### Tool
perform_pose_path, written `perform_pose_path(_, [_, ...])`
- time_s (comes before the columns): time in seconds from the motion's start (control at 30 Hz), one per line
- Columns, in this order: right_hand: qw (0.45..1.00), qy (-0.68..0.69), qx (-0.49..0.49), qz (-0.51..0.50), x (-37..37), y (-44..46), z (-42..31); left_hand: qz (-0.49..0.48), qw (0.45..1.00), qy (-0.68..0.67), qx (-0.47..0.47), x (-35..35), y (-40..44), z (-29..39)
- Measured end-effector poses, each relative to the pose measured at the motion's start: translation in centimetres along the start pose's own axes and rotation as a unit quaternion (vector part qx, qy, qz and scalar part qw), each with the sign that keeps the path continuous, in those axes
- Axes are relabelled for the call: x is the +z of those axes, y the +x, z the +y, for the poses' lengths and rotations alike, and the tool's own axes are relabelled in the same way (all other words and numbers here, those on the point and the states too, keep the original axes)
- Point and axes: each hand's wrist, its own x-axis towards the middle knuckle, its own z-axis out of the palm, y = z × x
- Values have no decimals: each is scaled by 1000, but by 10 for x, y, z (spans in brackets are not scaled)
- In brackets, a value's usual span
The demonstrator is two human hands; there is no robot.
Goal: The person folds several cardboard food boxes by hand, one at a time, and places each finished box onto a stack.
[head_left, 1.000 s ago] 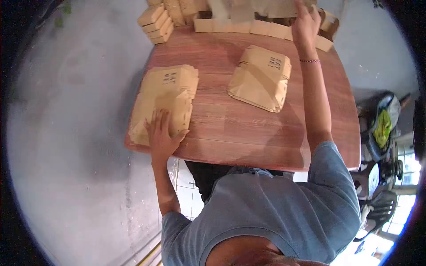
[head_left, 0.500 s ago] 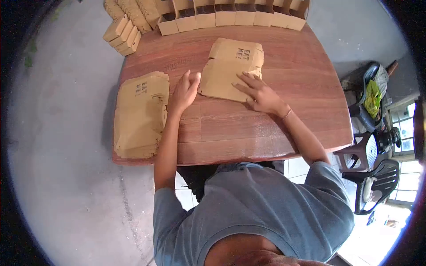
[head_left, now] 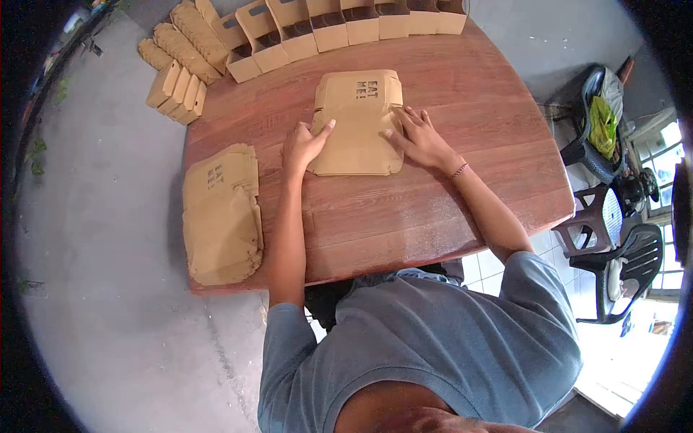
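A flat, unfolded cardboard box (head_left: 354,148) with "EAT ME!" marked near its far end lies on the wooden table in front of me. My left hand (head_left: 307,146) grips its left edge, thumb over the top and fingers curled at the side. At the right edge is my right hand (head_left: 427,142), its thumb resting on the cardboard and its fingers along the side. A stack of flat cardboard boxes (head_left: 220,224), the top one also marked "EAT ME!", sits at the table's left front corner.
Folded open boxes (head_left: 332,32) stand in a curved row along the far edge of the table (head_left: 462,94). More cardboard boxes (head_left: 177,90) are piled at the far left corner. To the right are a black plastic chair (head_left: 632,263), a stool (head_left: 595,216) and a yellow-green bag (head_left: 603,126).
The flat box has turned to lie straighter before me. My left hand has come onto its left edge, and my right hand has moved from its top to its right edge. The view has shifted.
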Motion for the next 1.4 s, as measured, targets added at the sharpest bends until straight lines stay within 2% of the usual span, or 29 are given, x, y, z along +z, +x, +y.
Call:
perform_pose_path(0.07, [997,44,16,60,-5,1,-7,-19,1000,5,2,-2,-9,1])
perform_pose_path(0.13, [997,62,42,31,-30,-1,-20,-38,999,8,2,4,-18,-8])
perform_pose_path(0.2, [995,80,67,-1,-35,-2,-21,-4,996,5,94,16,-24,-27])
perform_pose_path(0.27, [996,68,60,17,-31,-4,-11,-43,996,33,67,2,-51,-13])
perform_pose_path(0.3, [996,68,57,13,-33,-5,-11,-81,994,64,45,-3,-63,-9])
perform_pose_path(0.33, [997,57,43,-9,-38,-7,-11,-81,994,62,41,3,-66,-20])
perform_pose_path(0.4, [998,44,29,-34,-44,-9,-8,-50,987,-15,153,15,-72,-39])
perform_pose_path(0.43, [998,44,30,-46,-46,-10,-6,-50,987,-17,150,15,-74,-42])
perform_pose_path(0.5, [997,43,30,-61,-49,-9,-7,-121,988,22,97,12,-77,-45])
perform_pose_path(0.57, [994,19,77,-71,-56,-10,-14,-119,988,7,96,9,-81,-43])
perform_pose_path(0.63, [994,-1,76,-75,-62,-12,-19,-117,989,-8,96,12,-80,-44])
perform_pose_path(0.7, [994,-20,75,-81,-66,-13,-23,-69,993,-4,95,15,-78,-44])
perform_pose_path(0.8, [996,-23,55,-74,-62,-14,-24,-66,994,-30,87,11,-81,-36])
perform_pose_path(0.87, [999,-23,-40,7,-46,-16,-18,-56,992,-46,106,15,-76,-43])
perform_pose_path(0.9, [999,-23,-42,7,-45,-16,-20,-45,989,-61,126,17,-74,-45])
perform_pose_path(0.97, [981,-12,-190,29,-40,-19,-32,-49,989,-81,117,-4,-87,-23])
perform_pose_path(1.03, [975,33,-222,4,-41,-24,-58,-53,987,-103,109,-18,-94,-6])
perform_pose_path(1.1, [955,48,-293,-17,-39,-31,-78,-53,949,-252,184,-24,-95,1])
perform_pose_path(1.13, [958,20,-279,-61,-40,-34,-86,-50,948,-253,184,-29,-99,10])
perform_pose_path(1.17, [958,18,-281,-60,-39,-36,-90,-55,929,-315,185,-34,-103,21])
perform_pose_path(1.2, [961,18,-274,-38,-39,-37,-93,-60,906,-375,186,-39,-108,32])
perform_pose_path(1.23, [964,16,-266,-15,-41,-37,-95,-58,905,-377,189,-43,-111,42])
perform_pose_path(1.27, [963,12,-269,-14,-43,-36,-95,-60,883,-414,212,-47,-115,52])
perform_pose_path(1.3, [959,30,-279,30,-45,-35,-93,-63,859,-449,236,-51,-118,62])
perform_pose_path(1.33, [953,48,-290,74,-48,-33,-92,-65,861,-443,242,-55,-120,71])
perform_pose_path(1.37, [952,43,-292,76,-52,-32,-95,-63,859,-444,247,-60,-125,81])
perform_pose_path(1.4, [950,50,-286,115,-59,-31,-100,-86,834,-465,283,-66,-132,93])
